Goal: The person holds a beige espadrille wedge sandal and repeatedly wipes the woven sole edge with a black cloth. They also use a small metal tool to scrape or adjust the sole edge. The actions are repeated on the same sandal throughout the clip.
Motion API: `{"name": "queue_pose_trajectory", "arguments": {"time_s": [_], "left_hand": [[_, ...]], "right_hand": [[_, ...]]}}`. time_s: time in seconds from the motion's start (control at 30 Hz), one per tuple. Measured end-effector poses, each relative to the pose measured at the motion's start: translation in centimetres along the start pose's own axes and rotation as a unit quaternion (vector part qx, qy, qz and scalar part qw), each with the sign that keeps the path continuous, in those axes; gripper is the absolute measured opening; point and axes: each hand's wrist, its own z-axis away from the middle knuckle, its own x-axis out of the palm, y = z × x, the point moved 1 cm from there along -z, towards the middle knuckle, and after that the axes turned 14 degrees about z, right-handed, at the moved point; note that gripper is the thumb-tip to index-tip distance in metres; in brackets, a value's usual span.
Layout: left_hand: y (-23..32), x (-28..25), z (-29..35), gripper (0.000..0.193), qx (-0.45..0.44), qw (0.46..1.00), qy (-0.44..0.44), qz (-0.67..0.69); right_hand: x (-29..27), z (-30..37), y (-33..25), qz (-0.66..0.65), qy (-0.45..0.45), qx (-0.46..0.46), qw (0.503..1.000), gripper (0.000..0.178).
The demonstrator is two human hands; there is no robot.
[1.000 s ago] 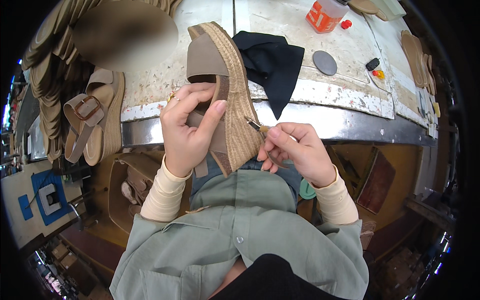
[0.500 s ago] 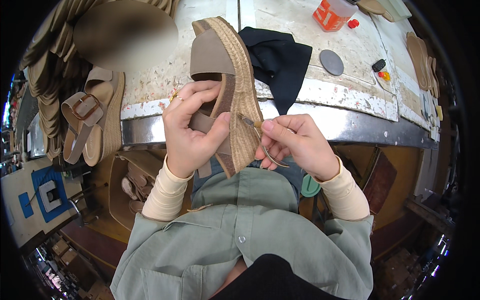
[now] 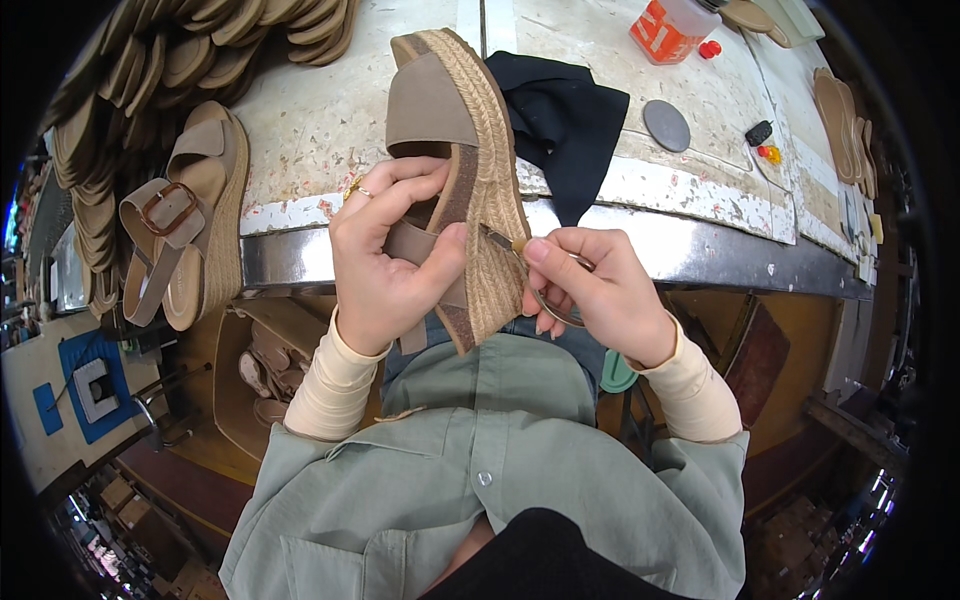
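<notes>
A taupe wedge sandal [image 3: 432,105] with a braided jute-covered sole stands toe-up before me, in front of the table edge. My left hand [image 3: 395,240] grips it by the middle, fingers inside under the strap and thumb on the sole's side. In my right hand [image 3: 595,285] is a small pair of metal scissors [image 3: 500,238], closed between thumb and fingers. Their tip touches the jute side of the wedge, and a curved metal handle loops round by my fingers. The tip's exact contact is too small to make out.
A finished-looking sandal with a buckle [image 3: 185,215] stands at the left by stacked soles [image 3: 200,50]. Black cloth [image 3: 560,110] lies behind the held sandal. A grey disc [image 3: 666,126], a plastic bottle [image 3: 672,30] and more soles [image 3: 840,120] sit rightward on the worn table [image 3: 310,130].
The scissors have turned in my right hand, with the handle loop now nearer my fingers. The sandal has shifted slightly up and right. My left hand keeps its grip.
</notes>
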Motion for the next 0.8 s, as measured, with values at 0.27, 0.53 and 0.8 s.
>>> {"name": "queue_pose_trajectory", "arguments": {"time_s": [0.27,0.53,0.8], "left_hand": [[0.1,0.1,0.0,0.034,-0.002,1.000,0.006,-0.006],[2.2,-0.4,0.1,0.028,0.008,1.000,0.001,0.011],[2.0,-1.3,0.3,0.014,0.026,0.997,-0.079,-0.002]], "right_hand": [[0.2,0.0,0.5,-0.071,0.042,-0.044,0.996,0.036],[0.7,2.3,0.7,0.057,0.044,-0.173,0.982,0.029],[0.7,1.7,0.3,0.199,0.032,-0.270,0.941,0.023]]}}
